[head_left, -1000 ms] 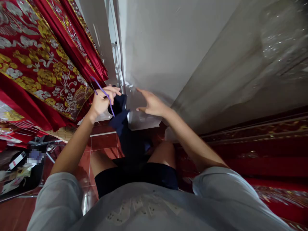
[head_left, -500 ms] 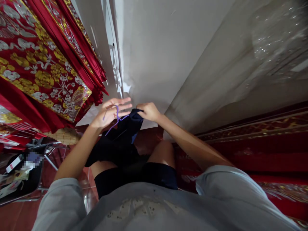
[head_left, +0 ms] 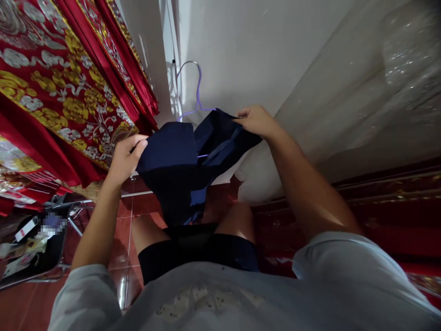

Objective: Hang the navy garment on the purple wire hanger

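Navy cloth [head_left: 168, 147] is draped over a purple hanger [head_left: 199, 87]. To the hanger's left, one edge is pinched by the left hand [head_left: 124, 158]; to its right, another edge is pinched by the right hand [head_left: 257, 122].

Looks like inside room, home or shop, cannot tell which. Shiny red tile floor [head_left: 120, 250], fancy red cloth [head_left: 74, 108] with gold and silver flowers, see-through plastic [head_left: 408, 66], black seat [head_left: 57, 250] holding small things.

Navy garment [head_left: 167, 151] on hanger [head_left: 199, 87], hands [head_left: 126, 161] [head_left: 258, 122] gripping it
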